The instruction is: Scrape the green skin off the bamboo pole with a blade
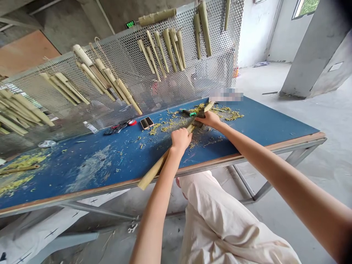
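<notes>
Right up close, the left hand (pixel 180 141) is clamping a long, pale green-yellow bamboo strip (pixel 154 170) in a tight, closed grip, and that strip is running diagonally across the blue worktop (pixel 90 172), its lower end jutting out past the front edge above the cream trousers (pixel 220 220). The right hand (pixel 207 119) is pressing in just ahead, its grip closed narrowly over a dark tool (pixel 199 119) sitting on the far part of the strip; the tool's blade is hidden, so nobody can call its exact shape from here! Just beside it, a green-and-black tool handle (pixel 188 113) is lying on the worktop, and yellow-green bamboo shavings (pixel 231 115) are scattering all around both hands.

Moving further along the worktop, a black smartphone (pixel 146 123) is lying near a small red roll of tape (pixel 132 122), with a tangle of dark scissors (pixel 115 128) and a clear plastic bottle (pixel 90 127) beside them. Over on the left, a thin brown stick (pixel 19 169) is resting among more shavings.

Beyond the back edge, a perforated metal screen (pixel 176 47) is standing tall, and dozens of pale bamboo pieces (pixel 170 49) are hanging from it in bunches. At the top, a small green digital display (pixel 130 24) is glowing. Past that, a grey concrete pillar (pixel 316 55) is rising from the concrete floor (pixel 275 91).
</notes>
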Motion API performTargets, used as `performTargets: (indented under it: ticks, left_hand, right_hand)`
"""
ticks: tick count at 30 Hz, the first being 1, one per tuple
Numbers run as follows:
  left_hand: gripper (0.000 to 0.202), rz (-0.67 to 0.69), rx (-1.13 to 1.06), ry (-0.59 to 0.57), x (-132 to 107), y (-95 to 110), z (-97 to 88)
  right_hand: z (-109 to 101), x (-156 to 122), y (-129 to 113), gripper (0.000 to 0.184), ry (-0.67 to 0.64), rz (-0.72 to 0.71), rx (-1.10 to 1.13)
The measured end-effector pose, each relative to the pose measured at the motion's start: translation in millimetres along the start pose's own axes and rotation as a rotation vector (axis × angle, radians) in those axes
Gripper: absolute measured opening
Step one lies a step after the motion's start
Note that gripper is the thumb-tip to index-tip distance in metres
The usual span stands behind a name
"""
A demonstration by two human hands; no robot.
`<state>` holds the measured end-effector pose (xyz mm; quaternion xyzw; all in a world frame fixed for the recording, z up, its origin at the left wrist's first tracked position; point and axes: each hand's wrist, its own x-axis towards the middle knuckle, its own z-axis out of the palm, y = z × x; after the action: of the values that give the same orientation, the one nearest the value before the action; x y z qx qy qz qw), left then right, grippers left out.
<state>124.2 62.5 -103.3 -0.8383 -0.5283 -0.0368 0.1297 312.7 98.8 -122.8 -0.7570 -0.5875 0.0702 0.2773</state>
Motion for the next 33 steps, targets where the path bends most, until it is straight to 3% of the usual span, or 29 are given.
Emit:
performTargets:
  ticks: [4,8,13,15,19,21,25,30,33]
  left_hand:
    - [0.044,-0.006,-0.003,0.001,-0.1,0.1,0.0]
    - [0.045,-0.006,-0.01,-0.003,-0.4,0.7,-0.8]
    - [0.044,-0.001,-0.002,0.012,-0.5,0.5,-0.1]
    - [0.044,0.001,-0.003,0.013,-0.4,0.2,0.5]
    - [0.045,0.002,-0.007,0.01,0.2,-0.2,1.3]
    - [0.045,0.002,-0.007,0.013,0.6,-0.3,1.3]
    - [0.044,-0.003,-0.01,0.006,0.4,-0.1,0.6]
    - [0.045,-0.006,-0.018,0.002,-0.7,0.3,-0.4]
    - [0.045,-0.014,-0.01,-0.005,-0.5,0.1,-0.6]
  right_hand:
    - [0.2,-1.0,-1.0,0.045,-0.147,-0.099,0.135]
    - [-1.0,0.8,1.6,0.042,0.032,0.013,0.068]
    - [-1.1,-0.2,1.9,0.043,-0.14,-0.072,0.183]
    - [-1.5,0.0,2.2,0.043,-0.115,-0.072,0.165]
    - [-2.7,1.9,5.7,0.039,0.065,0.01,0.049]
    - [-2.6,2.0,6.4,0.037,0.03,-0.009,0.067]
    - [-3.0,1.2,4.1,0.039,-0.159,-0.097,0.171]
    - [-6.7,0.7,3.3,0.038,0.058,0.027,-0.005]
    - [-6.5,-1.2,1.4,0.038,-0.021,-0.05,0.012]
